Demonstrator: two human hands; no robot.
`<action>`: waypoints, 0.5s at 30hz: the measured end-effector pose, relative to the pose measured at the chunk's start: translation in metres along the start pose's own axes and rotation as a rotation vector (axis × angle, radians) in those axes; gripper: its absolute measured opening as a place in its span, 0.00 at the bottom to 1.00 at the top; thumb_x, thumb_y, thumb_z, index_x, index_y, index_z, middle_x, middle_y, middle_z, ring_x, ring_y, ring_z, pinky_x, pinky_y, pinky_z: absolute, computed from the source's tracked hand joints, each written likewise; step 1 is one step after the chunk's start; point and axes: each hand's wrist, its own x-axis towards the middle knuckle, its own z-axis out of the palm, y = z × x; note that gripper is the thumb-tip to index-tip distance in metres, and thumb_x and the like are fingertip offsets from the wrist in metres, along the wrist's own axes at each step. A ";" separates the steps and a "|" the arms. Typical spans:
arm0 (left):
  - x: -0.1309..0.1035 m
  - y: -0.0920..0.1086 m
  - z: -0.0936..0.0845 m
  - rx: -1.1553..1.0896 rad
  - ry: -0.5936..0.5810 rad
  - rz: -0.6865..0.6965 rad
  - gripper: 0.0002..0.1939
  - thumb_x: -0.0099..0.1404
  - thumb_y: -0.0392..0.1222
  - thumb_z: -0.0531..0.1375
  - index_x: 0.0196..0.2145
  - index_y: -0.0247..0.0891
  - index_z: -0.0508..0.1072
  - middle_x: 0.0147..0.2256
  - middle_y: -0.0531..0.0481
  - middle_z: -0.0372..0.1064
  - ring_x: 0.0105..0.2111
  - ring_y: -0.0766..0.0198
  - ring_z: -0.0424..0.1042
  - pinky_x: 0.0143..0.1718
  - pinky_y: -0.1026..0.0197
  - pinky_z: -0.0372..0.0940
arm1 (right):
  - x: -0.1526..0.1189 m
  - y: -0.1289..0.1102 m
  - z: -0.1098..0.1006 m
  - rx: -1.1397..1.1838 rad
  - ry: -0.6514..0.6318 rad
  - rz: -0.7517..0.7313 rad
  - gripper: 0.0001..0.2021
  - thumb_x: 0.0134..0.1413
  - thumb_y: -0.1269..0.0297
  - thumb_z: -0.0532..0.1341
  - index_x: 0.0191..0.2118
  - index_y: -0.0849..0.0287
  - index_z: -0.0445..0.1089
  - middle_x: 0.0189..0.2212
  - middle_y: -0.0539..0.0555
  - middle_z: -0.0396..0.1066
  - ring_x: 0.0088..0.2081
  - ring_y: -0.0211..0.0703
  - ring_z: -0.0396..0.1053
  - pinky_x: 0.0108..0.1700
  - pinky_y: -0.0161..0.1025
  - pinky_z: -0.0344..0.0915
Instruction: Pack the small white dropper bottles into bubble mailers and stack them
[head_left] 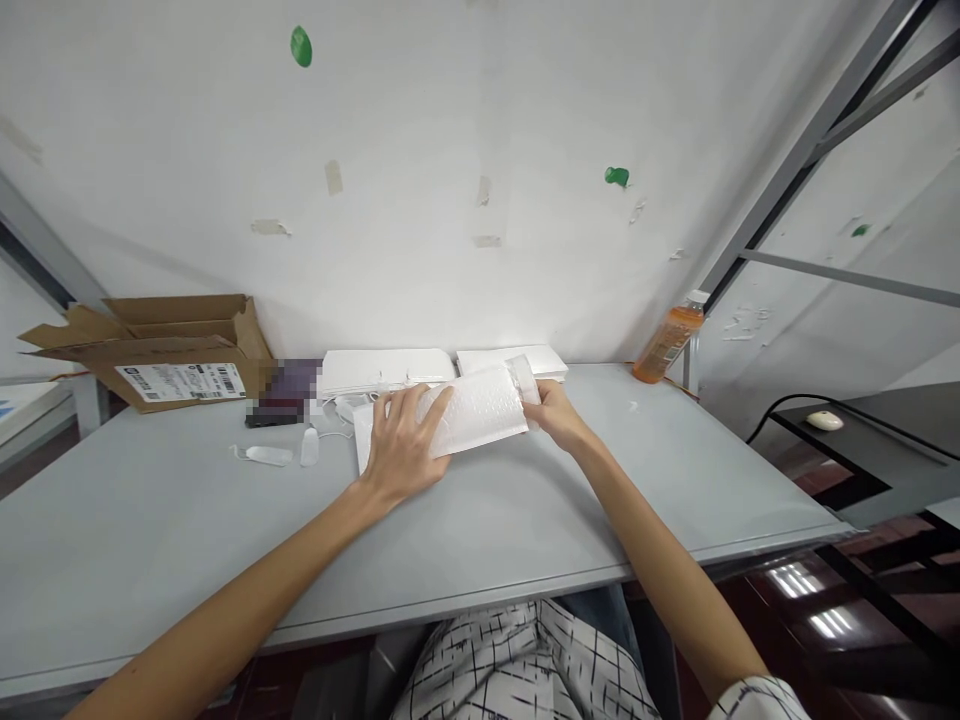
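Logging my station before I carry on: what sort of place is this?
Probably a packing bench in a workshop or warehouse: a white bubble mailer in both hands, an open cardboard box with a printed label, and a grey worktable between metal frame posts.

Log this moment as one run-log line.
left hand: holding white bubble mailer, left part | right hand: fingers at mailer's right end | nearby: open cardboard box, orange bottle
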 end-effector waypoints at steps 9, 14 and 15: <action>0.000 0.000 0.003 -0.019 -0.020 -0.010 0.33 0.55 0.39 0.61 0.59 0.35 0.66 0.51 0.33 0.64 0.48 0.44 0.66 0.51 0.44 0.57 | 0.001 0.001 -0.005 -0.029 -0.034 0.046 0.03 0.36 0.67 0.62 0.22 0.61 0.67 0.17 0.47 0.62 0.21 0.34 0.59 0.22 0.34 0.57; 0.000 0.000 0.002 -0.003 -0.020 0.000 0.33 0.53 0.38 0.61 0.58 0.34 0.67 0.51 0.33 0.64 0.49 0.45 0.66 0.52 0.44 0.57 | 0.001 0.002 -0.005 -0.075 -0.101 0.078 0.04 0.33 0.72 0.60 0.23 0.60 0.67 0.18 0.48 0.64 0.22 0.36 0.62 0.23 0.35 0.58; -0.001 0.000 0.002 -0.001 -0.022 0.005 0.33 0.52 0.38 0.61 0.57 0.34 0.67 0.51 0.33 0.64 0.49 0.45 0.65 0.53 0.43 0.57 | 0.000 0.003 -0.005 -0.096 -0.120 0.089 0.04 0.33 0.72 0.59 0.23 0.60 0.66 0.18 0.48 0.65 0.22 0.36 0.62 0.23 0.35 0.58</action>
